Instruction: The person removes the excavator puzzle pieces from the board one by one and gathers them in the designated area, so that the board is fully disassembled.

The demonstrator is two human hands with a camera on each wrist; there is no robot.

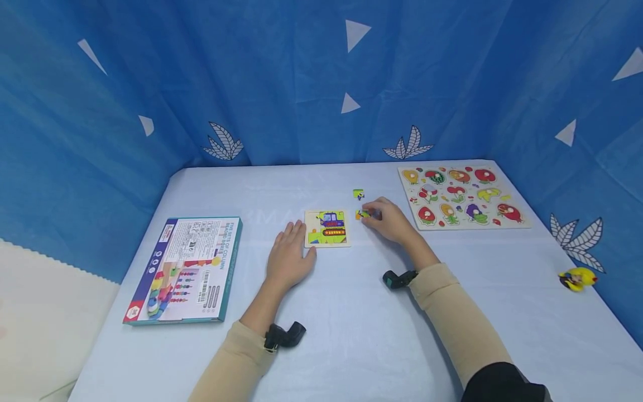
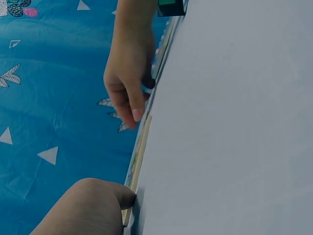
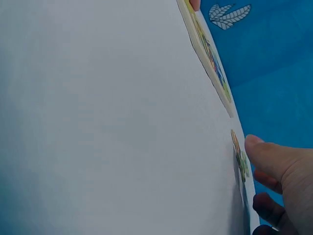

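Observation:
My left hand (image 1: 288,257) lies flat with straight fingers along the left edge of a small wooden jigsaw puzzle (image 1: 327,242) picturing a blue and red tracked vehicle. In the left wrist view, the left thumb (image 2: 126,196) is at the edge of that puzzle's board. Just right of the board, my right hand (image 1: 389,220) pinches a small orange and green puzzle piece (image 1: 361,214) between thumb and fingers, low over the table. The same puzzle piece (image 3: 239,159) appears nearly edge-on in the right wrist view. Beyond it lies another green and purple piece (image 1: 358,194).
A boxed beaded toy set (image 1: 201,268) lies at the left of the white table. At the back right is a fruit peg board (image 1: 467,225). A small yellow toy figure (image 1: 577,278) sits by the right edge. Blue fabric (image 1: 301,84) hangs behind.

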